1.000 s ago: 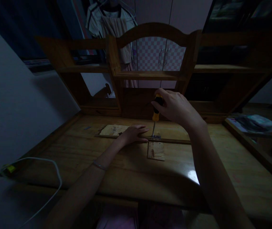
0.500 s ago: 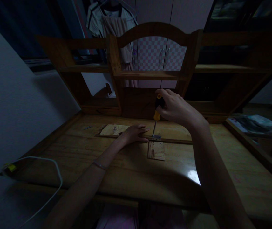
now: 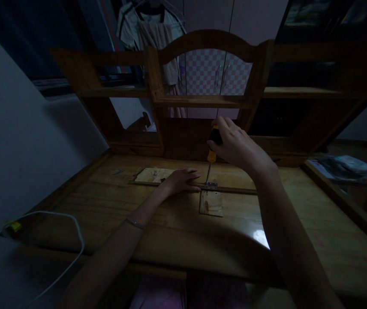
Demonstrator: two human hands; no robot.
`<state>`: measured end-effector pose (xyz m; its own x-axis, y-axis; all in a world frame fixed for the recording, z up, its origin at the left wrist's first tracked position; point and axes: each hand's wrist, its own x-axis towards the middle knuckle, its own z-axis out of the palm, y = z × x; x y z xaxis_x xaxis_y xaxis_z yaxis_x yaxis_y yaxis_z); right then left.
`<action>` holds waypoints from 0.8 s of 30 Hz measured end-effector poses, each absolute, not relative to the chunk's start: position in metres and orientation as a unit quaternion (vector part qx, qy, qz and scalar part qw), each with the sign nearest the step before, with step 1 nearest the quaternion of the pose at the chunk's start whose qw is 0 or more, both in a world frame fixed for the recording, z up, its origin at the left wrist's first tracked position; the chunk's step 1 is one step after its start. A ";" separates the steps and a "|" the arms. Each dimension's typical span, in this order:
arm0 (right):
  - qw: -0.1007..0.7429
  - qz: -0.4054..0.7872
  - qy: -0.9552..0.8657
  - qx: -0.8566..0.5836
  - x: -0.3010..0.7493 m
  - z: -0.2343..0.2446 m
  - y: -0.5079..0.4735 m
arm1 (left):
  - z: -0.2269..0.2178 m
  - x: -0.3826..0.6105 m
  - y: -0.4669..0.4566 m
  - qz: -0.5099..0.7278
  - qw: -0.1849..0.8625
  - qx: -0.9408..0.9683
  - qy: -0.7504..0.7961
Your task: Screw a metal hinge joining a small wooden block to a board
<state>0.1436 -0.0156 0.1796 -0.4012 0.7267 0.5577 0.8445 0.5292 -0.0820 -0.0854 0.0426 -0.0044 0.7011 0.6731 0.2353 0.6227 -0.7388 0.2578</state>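
Observation:
My right hand (image 3: 235,139) is wrapped round the black and yellow handle of a screwdriver (image 3: 212,155). Its shaft points down, slightly tilted, and the tip meets a small metal hinge (image 3: 211,186). The hinge lies where a long wooden board (image 3: 153,175) and a short wooden piece (image 3: 211,203) come together; the short piece extends toward me. My left hand (image 3: 183,180) rests on the long board just left of the hinge, fingers stretched and thumb apart, pressing down. Whatever screw sits under the tip is too small to make out.
The boards lie on a wooden desk (image 3: 170,231) backed by a shelf unit (image 3: 203,101). A small metal piece (image 3: 118,172) lies at the left. A white cable (image 3: 79,231) loops over the left front edge. Plastic-wrapped items (image 3: 347,165) sit at the far right.
My right hand has turned slightly around the screwdriver handle, its wrist shifting a little. The left hand and the boards stay where they were.

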 end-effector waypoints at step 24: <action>0.271 -0.107 -0.829 -0.478 0.139 0.184 -0.016 | -0.005 -0.087 0.044 0.153 0.071 0.923 0.347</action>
